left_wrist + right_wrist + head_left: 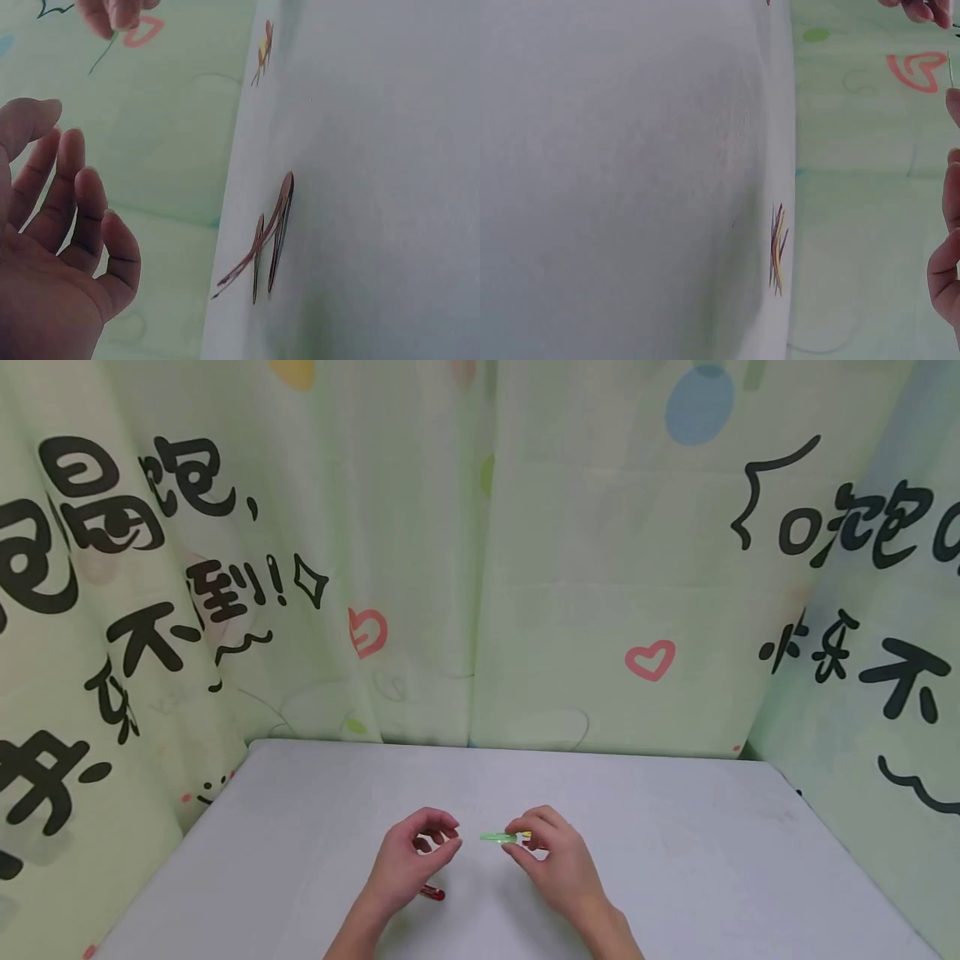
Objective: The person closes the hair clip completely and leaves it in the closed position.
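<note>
My right hand (553, 860) pinches a slim, translucent green hair clip (497, 837) between thumb and forefinger, its free end pointing left. The same clip (102, 54) shows edge-on in the left wrist view, below the right hand's fingertips (124, 16). Facing it, a short gap away, my left hand (414, 858) has loosely bent fingers and nothing visible between them. Dark red hair clips (432, 892) lie on the table just below the left hand; in the left wrist view these clips (279, 217) appear side-on.
Behind the right hand, partly hidden, yellow and red clips (528, 837) lie on the white table (315, 793); the right wrist view shows this small bunch of clips (778, 251) too. A pale green printed curtain (555, 568) hangs around the table's back and sides.
</note>
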`<state>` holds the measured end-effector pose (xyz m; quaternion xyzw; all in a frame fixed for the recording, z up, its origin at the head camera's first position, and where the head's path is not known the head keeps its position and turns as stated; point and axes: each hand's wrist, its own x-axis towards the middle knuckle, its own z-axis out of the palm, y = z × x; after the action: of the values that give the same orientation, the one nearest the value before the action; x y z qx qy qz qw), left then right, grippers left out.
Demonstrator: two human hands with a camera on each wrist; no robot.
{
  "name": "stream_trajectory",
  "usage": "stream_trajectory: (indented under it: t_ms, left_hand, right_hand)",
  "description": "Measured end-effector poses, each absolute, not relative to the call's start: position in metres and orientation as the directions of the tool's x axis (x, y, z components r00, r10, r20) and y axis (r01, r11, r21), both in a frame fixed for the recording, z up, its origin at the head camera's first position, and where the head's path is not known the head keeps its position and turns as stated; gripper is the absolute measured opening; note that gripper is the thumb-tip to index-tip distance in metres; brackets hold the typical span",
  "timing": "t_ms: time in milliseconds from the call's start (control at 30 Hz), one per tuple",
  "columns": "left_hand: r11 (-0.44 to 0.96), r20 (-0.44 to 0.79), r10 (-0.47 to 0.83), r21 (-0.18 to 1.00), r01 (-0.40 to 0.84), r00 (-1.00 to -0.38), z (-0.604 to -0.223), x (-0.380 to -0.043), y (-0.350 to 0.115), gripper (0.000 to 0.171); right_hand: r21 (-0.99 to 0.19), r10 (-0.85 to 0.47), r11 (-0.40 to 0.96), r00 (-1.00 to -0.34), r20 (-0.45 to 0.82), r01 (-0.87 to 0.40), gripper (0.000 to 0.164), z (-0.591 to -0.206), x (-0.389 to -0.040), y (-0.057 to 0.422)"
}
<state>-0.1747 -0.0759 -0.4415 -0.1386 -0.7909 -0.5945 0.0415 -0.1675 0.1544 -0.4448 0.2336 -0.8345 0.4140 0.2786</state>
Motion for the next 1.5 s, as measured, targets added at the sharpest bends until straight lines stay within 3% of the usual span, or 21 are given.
stream_trajectory:
  t_ms: [267,567,800,1133,1500]
  left_hand:
    - [0.308,0.204,0.143,0.921,0.24,-0.968,-0.447,-0.184,-0.097,0.018]
    - [0.404,0.226,0.09,0.882,0.243,-0.97,-0.462,-0.192,-0.113,0.018]
    - [0.435,0.162,0.084,0.882,0.183,-0.983,-0.467,-0.193,-0.119,0.019]
    - [0.471,0.132,0.171,0.86,0.198,-0.976,-0.471,-0.19,-0.129,0.018]
    - [0.512,0.14,0.273,0.817,0.266,-0.952,-0.477,-0.193,-0.138,0.017]
  right_hand:
    - [-0.602,-0.098,0.595,-0.792,0.603,-0.532,0.037,-0.449,-0.171,0.168]
    - [-0.672,-0.059,0.627,-0.884,0.464,-0.394,0.029,-0.45,-0.174,0.176]
    - [-0.704,-0.012,0.652,-0.932,0.361,-0.281,0.023,-0.45,-0.175,0.182]
    - [-0.723,-0.009,0.669,-0.974,0.225,-0.173,0.02,-0.457,-0.177,0.19]
    - [-0.697,-0.05,0.694,-0.977,0.207,-0.183,0.021,-0.466,-0.182,0.199]
